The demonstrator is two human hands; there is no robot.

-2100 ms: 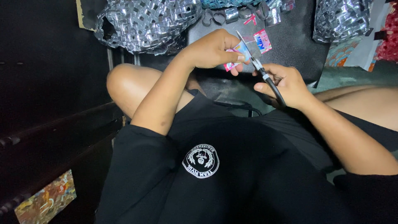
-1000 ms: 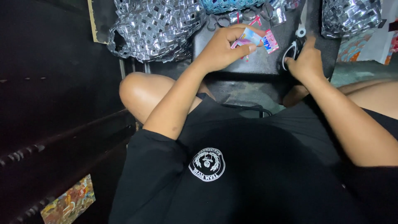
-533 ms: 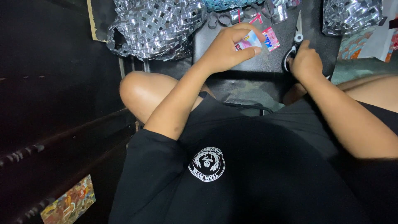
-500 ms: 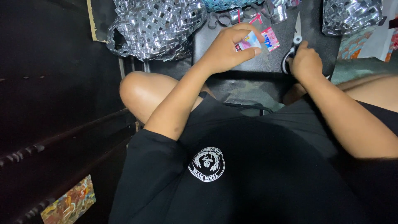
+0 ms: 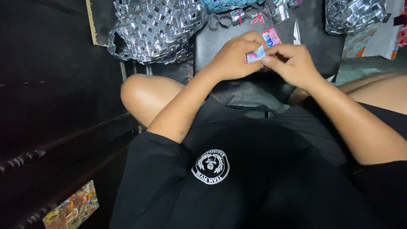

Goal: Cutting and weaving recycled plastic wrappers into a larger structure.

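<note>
- Left hand (image 5: 231, 57) and right hand (image 5: 292, 63) both pinch a small pink-and-blue wrapper strip (image 5: 255, 54) between them, above the near edge of the black board (image 5: 212, 40).
- A silver scissors blade (image 5: 296, 37) lies beyond the right hand; a woven silver foil mat (image 5: 154, 27) lies beside the board's left edge.

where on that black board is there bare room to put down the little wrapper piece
The barest patch of the black board lies right of the scissors, short of the silver woven piece at the far right. The near left corner by the big silver woven mat also shows bare. The far edge is crowded with foil scraps, and both hands fill the middle.
</note>
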